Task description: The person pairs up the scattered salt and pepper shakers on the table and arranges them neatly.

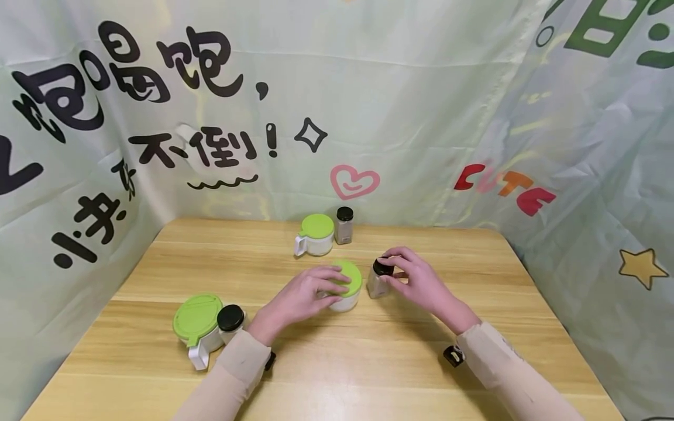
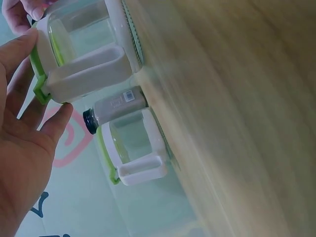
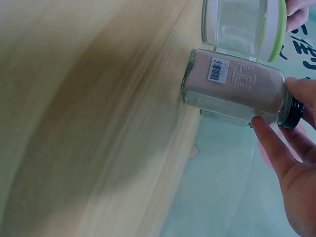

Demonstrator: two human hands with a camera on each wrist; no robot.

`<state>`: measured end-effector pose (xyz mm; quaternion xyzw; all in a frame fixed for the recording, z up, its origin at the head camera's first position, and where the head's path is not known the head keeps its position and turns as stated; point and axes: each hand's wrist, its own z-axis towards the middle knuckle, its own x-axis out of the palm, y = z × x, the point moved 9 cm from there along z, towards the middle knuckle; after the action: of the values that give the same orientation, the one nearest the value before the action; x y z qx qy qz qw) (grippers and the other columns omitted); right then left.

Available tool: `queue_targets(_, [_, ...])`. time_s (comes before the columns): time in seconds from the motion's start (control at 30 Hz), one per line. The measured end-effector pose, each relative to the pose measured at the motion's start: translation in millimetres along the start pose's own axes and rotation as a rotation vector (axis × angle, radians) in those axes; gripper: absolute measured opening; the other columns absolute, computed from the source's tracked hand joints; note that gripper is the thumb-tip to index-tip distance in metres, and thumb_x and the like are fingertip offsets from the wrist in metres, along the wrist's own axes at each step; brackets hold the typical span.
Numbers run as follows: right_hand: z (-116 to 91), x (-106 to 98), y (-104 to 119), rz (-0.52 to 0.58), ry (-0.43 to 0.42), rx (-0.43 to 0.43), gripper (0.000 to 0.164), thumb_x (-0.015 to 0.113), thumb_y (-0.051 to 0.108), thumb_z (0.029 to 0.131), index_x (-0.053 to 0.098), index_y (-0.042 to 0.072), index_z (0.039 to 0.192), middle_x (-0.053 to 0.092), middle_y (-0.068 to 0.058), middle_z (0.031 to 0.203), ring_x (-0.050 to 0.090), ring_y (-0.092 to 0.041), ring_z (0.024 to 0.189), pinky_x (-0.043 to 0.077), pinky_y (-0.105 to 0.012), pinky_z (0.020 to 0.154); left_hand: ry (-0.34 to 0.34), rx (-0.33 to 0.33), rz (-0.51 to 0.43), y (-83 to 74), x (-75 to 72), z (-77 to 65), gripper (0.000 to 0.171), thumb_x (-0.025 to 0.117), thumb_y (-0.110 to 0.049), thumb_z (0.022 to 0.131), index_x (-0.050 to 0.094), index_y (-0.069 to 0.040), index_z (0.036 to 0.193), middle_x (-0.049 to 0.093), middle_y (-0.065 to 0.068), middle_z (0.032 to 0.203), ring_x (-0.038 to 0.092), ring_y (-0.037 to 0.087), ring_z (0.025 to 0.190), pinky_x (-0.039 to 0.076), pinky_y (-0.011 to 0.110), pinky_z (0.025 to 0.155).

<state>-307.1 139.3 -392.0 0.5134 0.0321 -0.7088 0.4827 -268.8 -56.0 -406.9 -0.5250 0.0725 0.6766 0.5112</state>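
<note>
My left hand grips a glass seasoning jar by its green lid, fingers spread over the top and thumb at the side. In the left wrist view the jar's white handle faces the camera. Just to the right, a square glass spice shaker with a black cap stands upright. Its cap and shoulder are between the thumb and fingers of my right hand. Brownish-grey powder and a barcode label show on that shaker in the right wrist view.
Behind, another green-lidded jar stands beside a black-capped shaker near the back edge. At front left, a third green-lidded jar and a shaker stand together, partly behind my left sleeve. Printed cloth hangs around the wooden table.
</note>
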Motion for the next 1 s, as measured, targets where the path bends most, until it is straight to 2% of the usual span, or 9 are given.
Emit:
queue_targets(0.13, [-4.3, 0.2, 1.8, 0.04, 0.001, 0.031, 0.036, 0.084, 0.004, 0.087, 0.074, 0.004, 0.121, 0.061, -0.012, 0.126, 0.067, -0.027, 0.108, 0.065, -0.032, 0.078, 0.004, 0.02, -0.005, -5.2, -0.6, -3.4, 0.019, 0.083, -0.008, 0.088, 0.083, -0.011, 0.107, 0.073, -0.001, 0.129, 0.059, 0.026, 0.134, 0.044, 0.04, 0.117])
queue_targets(0.7, [-23.7, 3.6, 17.5, 0.163, -0.021, 0.011, 0.039, 0.083, -0.001, 0.087, 0.074, 0.004, 0.124, 0.061, -0.012, 0.128, 0.069, -0.029, 0.109, 0.064, -0.03, 0.082, 0.016, 0.036, -0.033, -19.3, -1.2, -25.4, 0.024, 0.085, -0.007, 0.086, 0.082, -0.013, 0.108, 0.071, -0.003, 0.132, 0.057, 0.026, 0.136, 0.044, 0.043, 0.117])
queue_targets(1.0, [-33.3, 4.4, 32.9, 0.121, -0.013, -0.033, 0.042, 0.082, 0.0, 0.087, 0.073, 0.004, 0.128, 0.062, -0.011, 0.128, 0.068, -0.023, 0.107, 0.065, -0.034, 0.08, 0.003, 0.104, -0.037, -30.3, -3.8, -36.7, 0.023, 0.085, -0.008, 0.086, 0.082, -0.013, 0.109, 0.072, -0.002, 0.13, 0.059, 0.027, 0.134, 0.047, 0.041, 0.114])
